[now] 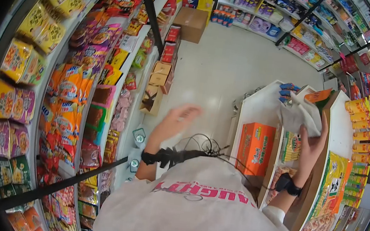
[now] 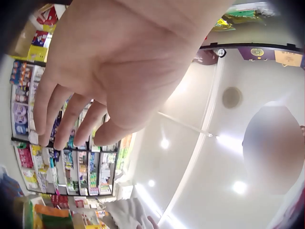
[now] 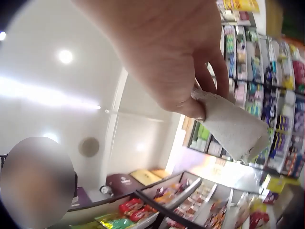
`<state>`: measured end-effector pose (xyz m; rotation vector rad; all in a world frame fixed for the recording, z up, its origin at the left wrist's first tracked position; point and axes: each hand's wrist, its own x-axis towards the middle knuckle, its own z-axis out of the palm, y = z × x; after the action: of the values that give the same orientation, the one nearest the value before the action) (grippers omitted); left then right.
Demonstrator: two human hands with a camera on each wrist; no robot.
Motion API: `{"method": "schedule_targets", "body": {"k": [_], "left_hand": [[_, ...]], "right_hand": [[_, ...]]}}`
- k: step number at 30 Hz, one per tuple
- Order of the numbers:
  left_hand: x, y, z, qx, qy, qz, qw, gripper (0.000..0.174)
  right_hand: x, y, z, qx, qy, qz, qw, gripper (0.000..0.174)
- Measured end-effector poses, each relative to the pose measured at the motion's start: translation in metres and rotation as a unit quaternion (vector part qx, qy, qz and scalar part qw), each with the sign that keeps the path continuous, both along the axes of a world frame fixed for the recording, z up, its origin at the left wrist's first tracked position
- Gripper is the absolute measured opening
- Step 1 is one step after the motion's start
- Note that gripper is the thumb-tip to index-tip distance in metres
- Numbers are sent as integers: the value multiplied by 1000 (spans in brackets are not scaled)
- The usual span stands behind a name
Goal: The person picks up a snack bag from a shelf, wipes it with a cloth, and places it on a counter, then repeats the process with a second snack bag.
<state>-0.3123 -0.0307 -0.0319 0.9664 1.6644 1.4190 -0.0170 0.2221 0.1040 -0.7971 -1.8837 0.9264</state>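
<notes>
A grey-white cloth (image 1: 303,115) hangs from my right hand (image 1: 312,147) above the white shelf unit at the right. In the right wrist view my right hand (image 3: 167,57) pinches the folded cloth (image 3: 233,126) between thumb and fingers. My left hand (image 1: 175,122) is held over the floor in the aisle, holding nothing. The left wrist view shows that left hand (image 2: 114,67) palm on, its fingers loosely extended. Low in the same view, the cloth (image 2: 127,212) appears with fingertips of the right hand beside it.
Snack shelves (image 1: 62,114) line the left side. An orange box (image 1: 255,148) stands in the white unit (image 1: 261,99) at the right. Cardboard boxes (image 1: 190,25) stand at the aisle's far left, and stocked shelves curve along the back. Dark cables cross before the shirt.
</notes>
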Motion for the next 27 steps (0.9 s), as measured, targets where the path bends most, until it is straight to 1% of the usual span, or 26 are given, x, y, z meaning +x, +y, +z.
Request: {"method": "schedule_targets", "body": {"k": [1, 3, 5, 7, 9, 12, 18, 27], "left_hand": [[-14, -17, -13, -5, -3, 59, 998, 26], [-35, -59, -19, 18, -17, 176, 984, 26], [-48, -100, -9, 10, 12, 254, 967, 28], [-45, -127, 14, 10, 25, 324, 946, 30], [-43, -150, 18, 16, 16, 346, 938, 33], [-28, -162, 27, 14, 8, 380, 925, 36], [-4, -156, 39, 1, 14, 391, 920, 36], [27, -137, 48, 0, 1, 386, 923, 36]], "right_hand": [[-1, 5, -2, -24, 2, 19, 1000, 57], [1, 18, -12, 6, -10, 33, 999, 53], [7, 22, -18, 13, -15, 34, 999, 48], [8, 21, -18, 3, 0, 25, 1000, 44], [11, 18, -20, 1, 23, 11, 1000, 42], [14, 18, -21, 14, 46, 8, 999, 40], [30, 24, -31, 34, 51, -3, 998, 39], [65, 30, -41, -15, 61, -26, 998, 40]]}}
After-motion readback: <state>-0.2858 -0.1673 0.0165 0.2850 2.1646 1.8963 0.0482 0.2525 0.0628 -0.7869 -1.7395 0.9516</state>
